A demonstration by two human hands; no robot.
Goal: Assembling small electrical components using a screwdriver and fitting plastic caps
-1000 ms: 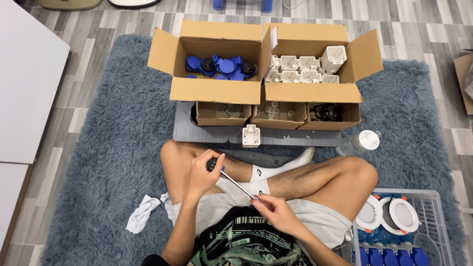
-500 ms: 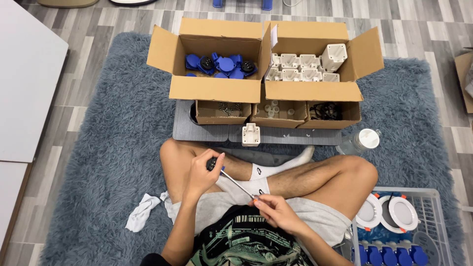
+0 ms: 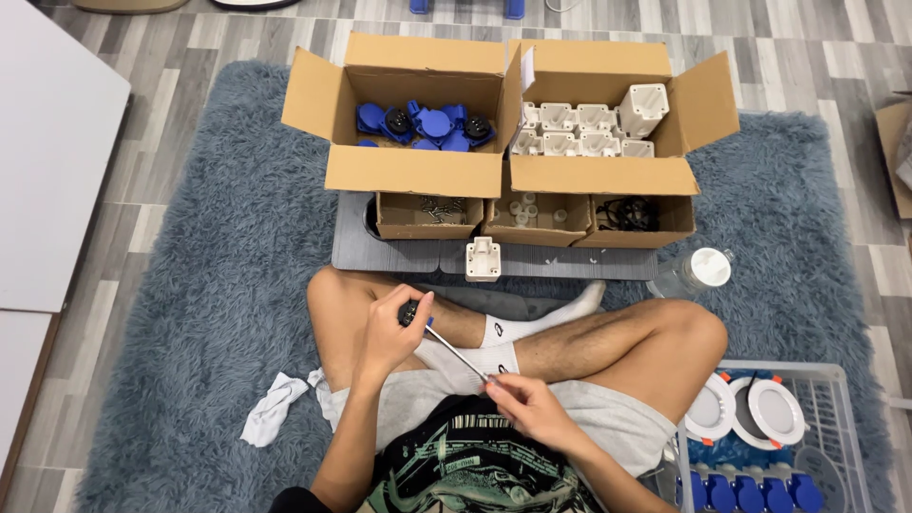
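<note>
Gripping the screwdriver (image 3: 446, 344) handle left, pinching its tip right, both hands stay unmoved since before.

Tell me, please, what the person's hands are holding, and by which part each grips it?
A screwdriver with a black handle and slim metal shaft: the left hand grips the handle, the right hand pinches the tip end.

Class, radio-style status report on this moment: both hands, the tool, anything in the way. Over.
Left hand grips screwdriver handle. Right hand pinches its tip. Nothing between hands; white part sits apart on grey board.
</note>
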